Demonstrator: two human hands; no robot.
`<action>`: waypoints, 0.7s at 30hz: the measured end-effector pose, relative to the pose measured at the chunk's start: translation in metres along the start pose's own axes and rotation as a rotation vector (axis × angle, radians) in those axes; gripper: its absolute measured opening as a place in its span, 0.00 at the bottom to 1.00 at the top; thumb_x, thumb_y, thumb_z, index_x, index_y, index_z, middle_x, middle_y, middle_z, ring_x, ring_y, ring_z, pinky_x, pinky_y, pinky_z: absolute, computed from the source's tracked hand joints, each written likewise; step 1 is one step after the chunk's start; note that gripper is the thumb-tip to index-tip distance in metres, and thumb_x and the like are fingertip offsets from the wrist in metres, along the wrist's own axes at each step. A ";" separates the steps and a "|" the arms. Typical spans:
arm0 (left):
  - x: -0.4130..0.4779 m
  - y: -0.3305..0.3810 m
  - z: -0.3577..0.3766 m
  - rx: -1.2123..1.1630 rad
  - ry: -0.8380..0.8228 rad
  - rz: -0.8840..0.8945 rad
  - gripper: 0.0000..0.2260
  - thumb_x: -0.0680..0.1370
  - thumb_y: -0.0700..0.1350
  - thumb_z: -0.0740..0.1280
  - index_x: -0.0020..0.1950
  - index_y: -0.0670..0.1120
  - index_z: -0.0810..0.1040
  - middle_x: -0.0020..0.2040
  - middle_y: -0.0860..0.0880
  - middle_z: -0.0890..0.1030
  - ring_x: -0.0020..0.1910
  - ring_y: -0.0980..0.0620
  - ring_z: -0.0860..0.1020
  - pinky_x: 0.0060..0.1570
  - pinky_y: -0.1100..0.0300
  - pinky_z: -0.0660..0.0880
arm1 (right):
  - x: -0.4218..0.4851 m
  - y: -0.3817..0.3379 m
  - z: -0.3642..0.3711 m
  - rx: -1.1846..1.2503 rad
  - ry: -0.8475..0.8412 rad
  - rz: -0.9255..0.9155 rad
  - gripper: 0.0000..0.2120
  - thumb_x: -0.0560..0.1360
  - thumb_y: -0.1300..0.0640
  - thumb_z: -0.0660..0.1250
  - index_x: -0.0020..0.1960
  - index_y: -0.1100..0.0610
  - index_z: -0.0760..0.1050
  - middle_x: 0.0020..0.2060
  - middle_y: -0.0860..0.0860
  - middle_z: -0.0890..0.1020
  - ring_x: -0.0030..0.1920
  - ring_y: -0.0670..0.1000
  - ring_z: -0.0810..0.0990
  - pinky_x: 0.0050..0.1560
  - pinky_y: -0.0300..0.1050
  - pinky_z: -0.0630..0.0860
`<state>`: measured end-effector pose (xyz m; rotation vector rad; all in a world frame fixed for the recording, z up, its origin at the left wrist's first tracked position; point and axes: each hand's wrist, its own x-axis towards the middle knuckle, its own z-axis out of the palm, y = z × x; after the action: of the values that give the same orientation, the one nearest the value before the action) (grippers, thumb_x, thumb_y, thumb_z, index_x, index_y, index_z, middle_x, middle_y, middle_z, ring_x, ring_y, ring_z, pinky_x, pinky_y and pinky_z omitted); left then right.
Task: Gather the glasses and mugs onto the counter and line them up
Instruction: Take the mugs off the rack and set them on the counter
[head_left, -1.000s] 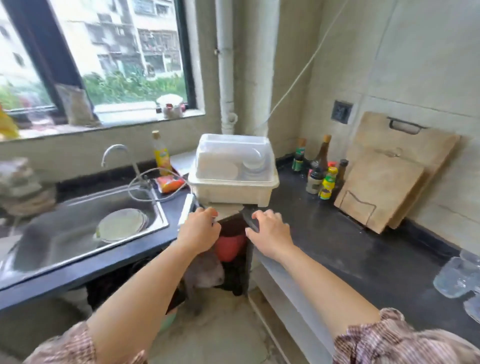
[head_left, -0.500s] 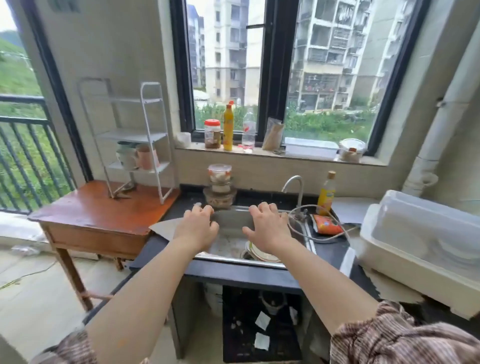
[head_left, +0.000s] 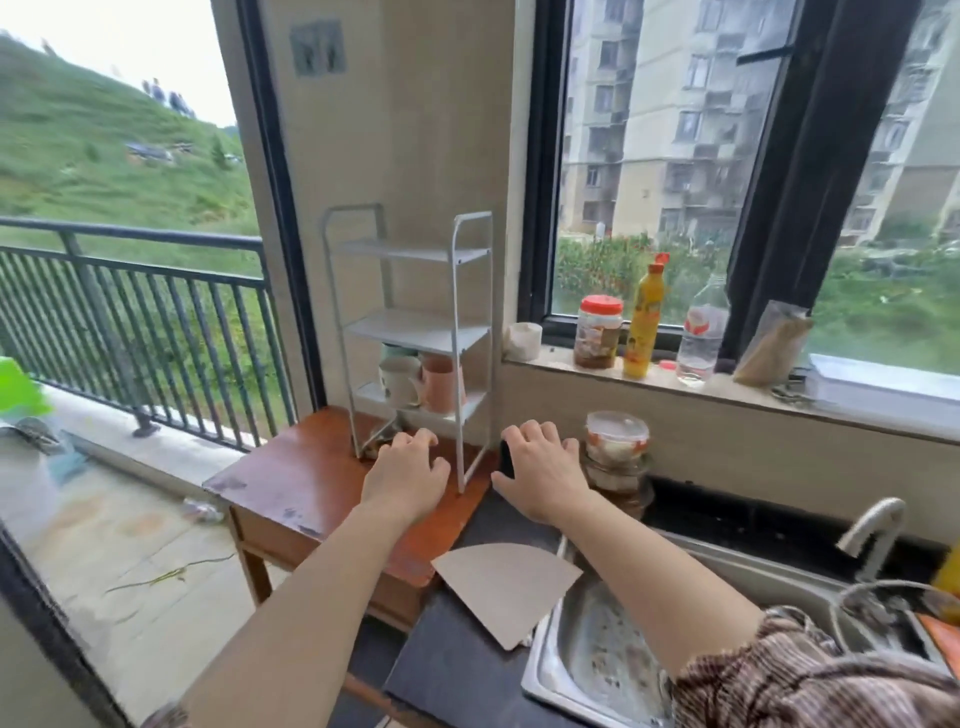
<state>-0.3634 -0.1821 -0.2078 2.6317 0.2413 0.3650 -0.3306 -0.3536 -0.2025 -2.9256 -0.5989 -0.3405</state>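
Two mugs stand side by side on the lowest shelf of the white wire rack (head_left: 415, 322): a white mug (head_left: 397, 382) on the left and a pink mug (head_left: 441, 383) on the right, touching or nearly so. The rack stands on the wooden table (head_left: 306, 478), which abuts the dark counter (head_left: 457, 654). Compared with half a second ago, the view has swung left: the sink (head_left: 613, 660) now sits at lower right, and the rack and mugs, formerly at far left, are central. Both hands have travelled with the view from above the sink to the rack's base. The left hand (head_left: 408, 475) hovers palm down over the table beside the rack's front leg, fingers loosely curled, holding nothing. The right hand (head_left: 543, 475) hovers palm down near the counter's left end, fingers spread and slightly bent, also empty, next to stacked plastic containers (head_left: 617, 457).
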 end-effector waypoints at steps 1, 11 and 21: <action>0.014 -0.008 0.000 -0.027 -0.003 -0.020 0.17 0.77 0.50 0.59 0.65 0.49 0.71 0.64 0.43 0.73 0.62 0.42 0.71 0.59 0.49 0.71 | 0.016 -0.006 0.005 0.000 -0.011 -0.007 0.23 0.76 0.46 0.60 0.67 0.55 0.66 0.64 0.55 0.71 0.65 0.59 0.66 0.61 0.60 0.65; 0.158 -0.095 0.029 -0.231 -0.064 -0.158 0.15 0.77 0.49 0.59 0.62 0.48 0.73 0.61 0.44 0.76 0.60 0.44 0.73 0.60 0.53 0.70 | 0.157 -0.050 0.088 0.047 -0.102 0.010 0.25 0.75 0.45 0.60 0.68 0.55 0.65 0.64 0.55 0.71 0.65 0.58 0.66 0.60 0.59 0.67; 0.280 -0.159 0.080 -0.291 -0.264 -0.027 0.14 0.79 0.47 0.58 0.60 0.45 0.76 0.57 0.43 0.80 0.56 0.42 0.77 0.46 0.56 0.68 | 0.253 -0.081 0.162 0.403 -0.224 0.404 0.24 0.77 0.53 0.60 0.72 0.53 0.62 0.66 0.55 0.70 0.66 0.58 0.68 0.62 0.54 0.71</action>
<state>-0.0908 -0.0126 -0.2921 2.3537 0.1246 0.0366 -0.1053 -0.1570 -0.2891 -2.6150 -0.0714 0.1411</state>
